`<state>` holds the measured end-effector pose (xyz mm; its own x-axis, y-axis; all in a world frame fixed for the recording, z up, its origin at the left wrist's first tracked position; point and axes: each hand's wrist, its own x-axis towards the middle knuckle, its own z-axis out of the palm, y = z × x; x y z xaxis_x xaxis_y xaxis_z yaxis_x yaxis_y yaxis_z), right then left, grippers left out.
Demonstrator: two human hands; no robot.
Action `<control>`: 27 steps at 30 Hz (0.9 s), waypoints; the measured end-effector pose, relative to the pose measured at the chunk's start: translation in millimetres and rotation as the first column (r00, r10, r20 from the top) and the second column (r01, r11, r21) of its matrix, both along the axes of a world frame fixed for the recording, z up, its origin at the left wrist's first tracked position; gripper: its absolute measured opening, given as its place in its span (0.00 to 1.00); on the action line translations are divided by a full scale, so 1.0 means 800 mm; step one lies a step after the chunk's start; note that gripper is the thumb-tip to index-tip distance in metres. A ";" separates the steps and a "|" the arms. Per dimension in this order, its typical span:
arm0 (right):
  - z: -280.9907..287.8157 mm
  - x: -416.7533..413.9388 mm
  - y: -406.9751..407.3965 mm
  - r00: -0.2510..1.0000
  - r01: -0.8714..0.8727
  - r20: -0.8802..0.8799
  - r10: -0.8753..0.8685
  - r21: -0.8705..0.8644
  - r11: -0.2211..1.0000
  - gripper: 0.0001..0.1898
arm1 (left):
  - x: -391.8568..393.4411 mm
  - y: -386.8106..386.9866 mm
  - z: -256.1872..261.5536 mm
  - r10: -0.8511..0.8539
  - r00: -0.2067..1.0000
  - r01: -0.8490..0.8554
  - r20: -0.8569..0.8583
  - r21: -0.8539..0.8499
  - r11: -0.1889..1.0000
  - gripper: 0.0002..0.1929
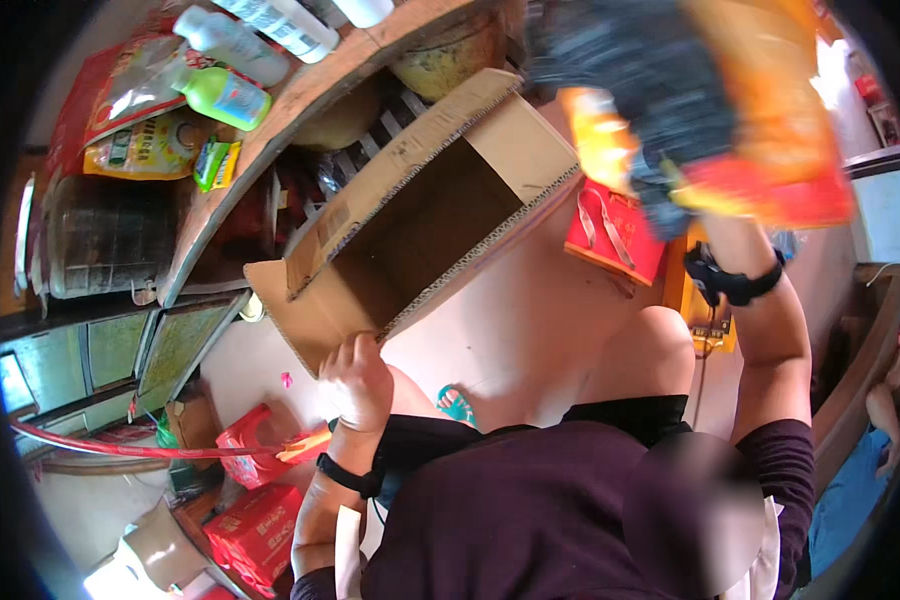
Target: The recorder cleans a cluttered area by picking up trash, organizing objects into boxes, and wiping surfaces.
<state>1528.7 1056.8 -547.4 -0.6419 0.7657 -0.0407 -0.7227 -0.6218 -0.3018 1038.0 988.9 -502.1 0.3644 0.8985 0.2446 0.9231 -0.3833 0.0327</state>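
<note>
My left hand (356, 379) grips the corner of an open cardboard box (450, 142), where a short end flap folds outward. The box is tilted, its flaps spread, and its dark inside shows no contents. My right hand (724, 221) is raised at the upper right, mostly hidden behind a blurred bundle. It holds a black plastic bag (637, 82) and an orange-and-red package (772, 112), both smeared by motion. Whether these are separate or tied together I cannot tell. Below the bundle, a red gift bag (619, 232) with ribbon handles rests on the floor.
A wooden counter (289, 105) on the left bears a green bottle (225, 97), white bottles and packets. Red bags and a red carton (255, 536) lie at lower left. A yellow box (709, 319) stands beside my right knee. Another person's arm (883, 420) shows at the right rim.
</note>
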 end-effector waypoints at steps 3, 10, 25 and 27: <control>0.098 -0.205 0.060 0.563 -0.193 0.616 -0.550 0.746 0.638 0.13 | -0.008 -0.015 0.003 0.024 0.998 -0.024 -0.057 0.004 1.000 0.05; 0.089 -0.320 0.105 -0.008 -0.998 0.661 -0.750 0.037 0.044 0.16 | 0.001 -0.027 0.002 -0.069 0.998 0.069 0.002 0.020 0.997 0.06; 0.035 -0.341 0.127 -0.508 -0.861 0.836 -0.209 -0.490 0.134 0.08 | 0.035 -0.003 0.065 -0.308 0.946 0.295 -0.103 -0.123 0.948 0.09; 0.052 -0.343 0.121 -0.253 -0.960 0.780 -0.572 -0.276 0.048 0.09 | 0.027 0.020 0.057 -0.440 0.897 0.414 -0.032 -0.280 0.866 0.07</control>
<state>1254.3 1153.2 -506.1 -0.5774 0.4372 -0.6895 0.7435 0.6306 -0.2227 1059.5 1004.7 -456.2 0.7363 0.6760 -0.0289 0.6746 -0.7301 0.1091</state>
